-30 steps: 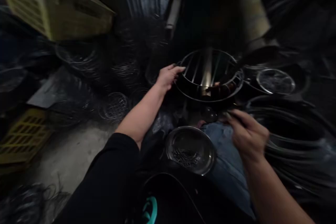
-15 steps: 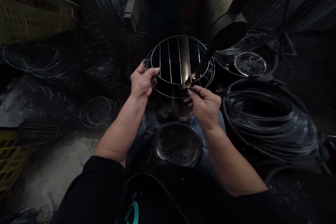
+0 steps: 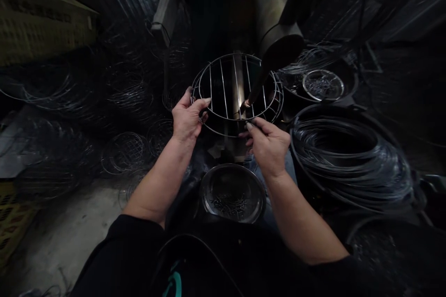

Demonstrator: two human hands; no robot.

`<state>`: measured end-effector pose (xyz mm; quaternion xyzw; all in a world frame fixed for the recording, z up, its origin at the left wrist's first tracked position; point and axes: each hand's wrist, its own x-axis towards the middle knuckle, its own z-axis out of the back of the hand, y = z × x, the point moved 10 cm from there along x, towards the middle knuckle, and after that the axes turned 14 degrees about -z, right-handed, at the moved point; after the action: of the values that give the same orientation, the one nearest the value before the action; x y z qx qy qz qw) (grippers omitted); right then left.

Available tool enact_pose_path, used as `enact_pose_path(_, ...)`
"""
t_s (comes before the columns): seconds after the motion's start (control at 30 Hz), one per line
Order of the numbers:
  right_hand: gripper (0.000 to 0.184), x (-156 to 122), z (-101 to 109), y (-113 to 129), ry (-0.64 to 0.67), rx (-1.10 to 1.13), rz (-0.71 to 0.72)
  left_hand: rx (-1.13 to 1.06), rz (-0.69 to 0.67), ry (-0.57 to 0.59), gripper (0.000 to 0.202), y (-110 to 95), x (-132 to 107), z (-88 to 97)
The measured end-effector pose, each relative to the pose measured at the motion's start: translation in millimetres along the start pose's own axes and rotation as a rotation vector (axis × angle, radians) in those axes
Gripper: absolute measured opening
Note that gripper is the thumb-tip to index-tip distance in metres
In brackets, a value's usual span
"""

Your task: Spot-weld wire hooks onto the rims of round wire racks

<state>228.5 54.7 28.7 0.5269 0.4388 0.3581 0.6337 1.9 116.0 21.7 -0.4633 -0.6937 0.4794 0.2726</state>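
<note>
A round wire cage [image 3: 237, 95] of rings and straight bars sits on a spot-welding machine ahead of me. My left hand [image 3: 188, 118] is closed on the cage's left rim. My right hand [image 3: 266, 141] pinches its near rim, fingers pressed together. A dark welding electrode [image 3: 256, 88] slants down from a grey metal housing [image 3: 278, 48] and meets the wires near the cage's middle, where a small bright spot shows.
A steel bowl [image 3: 232, 192] with small metal pieces rests on my lap. A large coil of wire [image 3: 348, 158] lies at right, a second steel bowl [image 3: 322, 84] behind it. Finished wire rings [image 3: 123, 153] pile up at left. A yellow crate [image 3: 14, 213] sits at the far left.
My right hand came up from my lap to the cage's near rim. My left hand tightened on the left rim. The view swung left to centre on the cage.
</note>
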Motion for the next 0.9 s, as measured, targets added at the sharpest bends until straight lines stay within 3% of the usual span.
enact_pose_path(0.17, 0.018, -2.8, 4.5, 5.5, -0.07, 0.079, -0.01, -0.033, -0.011, 0.018, 0.073, -0.5, 2.0, -2.2)
enact_pose_path(0.4, 0.016, -1.9, 5.5, 8.6, -0.152, 0.107, 0.176, -0.05, 0.016, 0.022, 0.073, 3.2, 9.4, -5.0)
enact_pose_path(0.6, 0.015, 3.9, 1.4, 10.4, -0.177, 0.052, 0.249, -0.075, 0.016, 0.025, 0.079, 5.7, 20.5, -6.4)
enact_pose_path(0.9, 0.012, 8.7, -4.4, 19.1, -0.155, 0.1, 0.204, -0.052, 0.076, 0.01, 0.08, 7.3, 25.0, -7.9)
